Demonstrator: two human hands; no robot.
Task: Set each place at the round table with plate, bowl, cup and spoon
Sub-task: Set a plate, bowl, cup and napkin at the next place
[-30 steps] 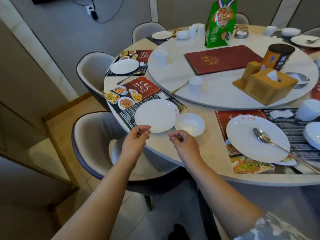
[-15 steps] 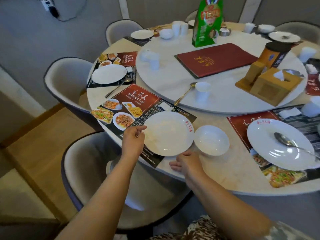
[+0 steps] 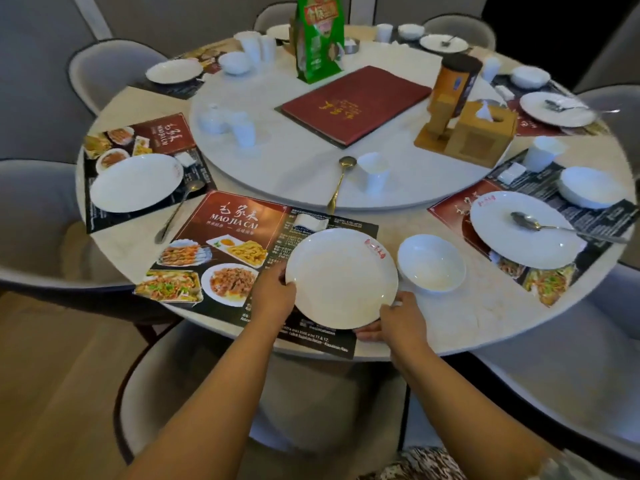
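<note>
My left hand (image 3: 273,294) grips the plate (image 3: 341,277) at its left rim, right hand (image 3: 398,318) holds the near-right rim; plate sits on the placemat (image 3: 228,233) w/ bowl (image 3: 431,263) just right of it, nearer my right hand.

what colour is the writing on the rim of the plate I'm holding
Red, on the white plate, head view.

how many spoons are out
5: gold spoon on turntable, spoon beside left plate, spoon on right plate, spoon on far-right plate, spoon on far plate; more may be hidden
</note>
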